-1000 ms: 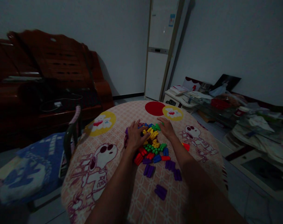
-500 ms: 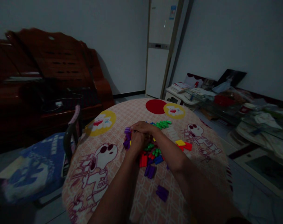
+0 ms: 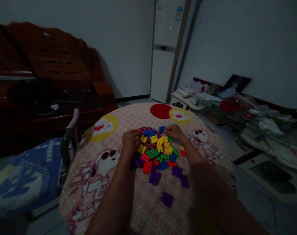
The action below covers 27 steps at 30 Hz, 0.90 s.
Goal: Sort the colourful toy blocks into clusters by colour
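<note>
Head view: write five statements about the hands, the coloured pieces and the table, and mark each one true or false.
1. The left hand is at the left side of the coloured pieces. True.
2. The right hand rests on the red circle. False: it is beside some blue pieces.
3. Yellow pieces lie between the two hands. True.
4. The tablecloth is plain white. False: it is patterned, with cartoon figures.
5. The piece nearest the camera is green. False: a purple piece is.
</note>
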{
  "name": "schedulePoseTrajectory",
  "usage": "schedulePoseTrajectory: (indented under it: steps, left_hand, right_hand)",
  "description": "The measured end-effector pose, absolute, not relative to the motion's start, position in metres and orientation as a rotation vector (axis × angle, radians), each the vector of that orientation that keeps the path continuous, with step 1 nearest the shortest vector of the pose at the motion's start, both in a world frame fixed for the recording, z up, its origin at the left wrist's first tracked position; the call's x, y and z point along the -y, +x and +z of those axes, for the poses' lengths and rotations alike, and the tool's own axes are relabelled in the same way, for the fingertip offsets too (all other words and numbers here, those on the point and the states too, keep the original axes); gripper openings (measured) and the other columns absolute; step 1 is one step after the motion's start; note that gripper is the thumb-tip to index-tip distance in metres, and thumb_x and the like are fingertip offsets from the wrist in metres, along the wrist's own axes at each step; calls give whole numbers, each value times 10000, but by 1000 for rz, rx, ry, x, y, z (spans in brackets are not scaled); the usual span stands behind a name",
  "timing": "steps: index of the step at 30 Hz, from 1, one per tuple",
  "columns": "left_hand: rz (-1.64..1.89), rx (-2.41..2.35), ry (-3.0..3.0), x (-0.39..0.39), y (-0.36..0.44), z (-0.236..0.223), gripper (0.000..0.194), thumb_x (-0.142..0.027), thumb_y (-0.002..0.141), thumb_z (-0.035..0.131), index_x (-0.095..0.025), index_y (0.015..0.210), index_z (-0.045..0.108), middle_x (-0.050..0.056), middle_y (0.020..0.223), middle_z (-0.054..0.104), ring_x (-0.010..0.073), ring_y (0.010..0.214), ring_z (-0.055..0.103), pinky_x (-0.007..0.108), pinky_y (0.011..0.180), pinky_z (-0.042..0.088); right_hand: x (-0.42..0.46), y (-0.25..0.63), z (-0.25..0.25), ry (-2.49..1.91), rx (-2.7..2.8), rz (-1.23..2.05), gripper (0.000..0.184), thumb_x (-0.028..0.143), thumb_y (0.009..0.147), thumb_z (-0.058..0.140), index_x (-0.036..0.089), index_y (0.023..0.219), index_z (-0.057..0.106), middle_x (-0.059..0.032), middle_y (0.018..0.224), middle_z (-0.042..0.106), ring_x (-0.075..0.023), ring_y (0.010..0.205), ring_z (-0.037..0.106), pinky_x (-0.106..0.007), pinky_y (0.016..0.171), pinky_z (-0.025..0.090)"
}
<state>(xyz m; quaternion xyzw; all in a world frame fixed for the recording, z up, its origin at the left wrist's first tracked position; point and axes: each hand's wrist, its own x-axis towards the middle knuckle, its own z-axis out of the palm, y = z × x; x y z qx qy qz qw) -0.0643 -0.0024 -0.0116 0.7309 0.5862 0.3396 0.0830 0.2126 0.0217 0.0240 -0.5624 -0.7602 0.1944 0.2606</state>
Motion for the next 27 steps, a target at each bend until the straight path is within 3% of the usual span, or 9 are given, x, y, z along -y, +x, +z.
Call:
schedulePoseTrajectory:
  steps: [3,5,8,12,17,22,27]
  left_hand:
    - [1136,-1940,1992,4,-68,-16,333,-296,795,629,-189,1094,731,151,1322,624,343,1201,584,485,1067,436]
    - [1131,-2082,1846,5,-70,-19,406,-349,817,633,-170,1177,692,186,1302,622,378,1200,576,530,1049,440]
    - [1037,-2142,1750,5,-72,-25,528,-379,837,634,-141,1307,611,219,1242,644,401,1184,588,560,1028,448]
    - [1057,-1978,1783,-1,-68,-27,655,-354,836,644,-114,1429,505,221,1303,628,380,1229,586,540,1066,440]
    - [1283,-1559,1835,-7,-61,-26,669,-424,871,616,-162,1466,461,174,1459,539,320,1339,523,490,1129,415]
    - [1270,-1260,2026,-2,-49,-17,647,-505,899,575,-206,1464,473,141,1505,501,298,1402,460,484,1166,374]
    - [958,-1075,2272,15,-18,-2,610,-476,828,697,-188,1357,604,163,1520,482,334,1414,443,511,1183,349]
  right_hand:
    - [-25,229,22,-1689,1709,350,290,324,844,538,147,904,759,-72,954,743,-229,976,658,-326,905,474]
    - [-26,233,16,-1830,1597,340,341,298,867,538,144,1095,739,-126,1192,713,-260,1165,619,-378,1040,432]
    - [-24,224,3,-1881,1662,439,442,300,886,560,153,1293,657,-157,1384,617,-291,1297,551,-446,1128,378]
    - [-8,191,-6,-1472,1924,676,474,326,894,570,247,1359,620,-59,1372,644,-259,1294,566,-458,1143,384]
    - [26,174,9,-1075,1940,907,463,419,916,552,250,1337,648,-46,1348,664,-258,1260,599,-450,1111,429]
    - [67,222,16,-1285,1692,678,492,481,900,577,227,1312,661,-97,1342,662,-275,1242,608,-478,1078,462]
    - [114,288,-10,-1617,1622,373,644,600,815,648,210,1327,646,-150,1370,628,-329,1271,580,-543,1097,436]
